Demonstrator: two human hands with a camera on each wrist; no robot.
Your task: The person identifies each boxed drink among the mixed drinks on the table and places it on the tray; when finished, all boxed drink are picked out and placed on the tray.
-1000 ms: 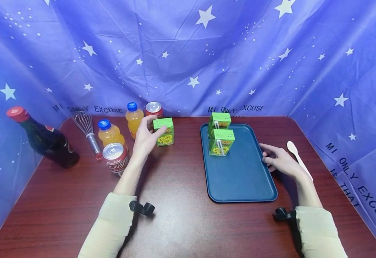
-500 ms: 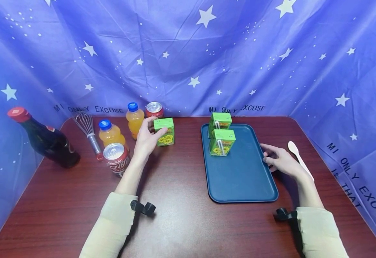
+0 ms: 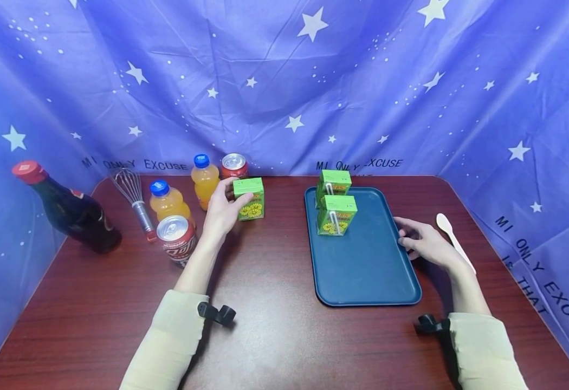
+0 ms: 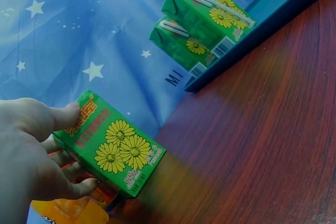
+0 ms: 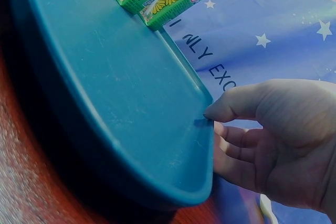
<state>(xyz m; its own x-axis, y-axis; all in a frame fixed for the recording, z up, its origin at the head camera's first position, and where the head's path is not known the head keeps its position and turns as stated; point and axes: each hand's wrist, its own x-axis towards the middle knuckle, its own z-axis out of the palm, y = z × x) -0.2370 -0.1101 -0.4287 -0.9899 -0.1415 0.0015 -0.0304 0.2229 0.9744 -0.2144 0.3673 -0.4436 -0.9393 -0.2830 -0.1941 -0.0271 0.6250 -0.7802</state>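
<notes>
My left hand [image 3: 222,210] grips a green drink carton [image 3: 252,206] with yellow flowers on it. In the left wrist view the thumb lies on the carton's front and the fingers are at its side and partly behind it. The carton is upright at the table's back, left of the blue tray [image 3: 362,271]. Two similar cartons with white straws stand on the tray's left part, a front carton [image 3: 332,222] and a rear carton [image 3: 333,177]. My right hand [image 3: 426,242] pinches the tray's right rim, thumb on the edge and fingers curled outside it.
Left of my left hand stand two orange drink bottles [image 3: 205,181], a front soda can [image 3: 177,238] and a rear soda can [image 3: 235,165]. A whisk [image 3: 140,211] and a dark red-capped bottle [image 3: 77,216] are farther left. A pale spoon [image 3: 452,238] lies beyond my right hand.
</notes>
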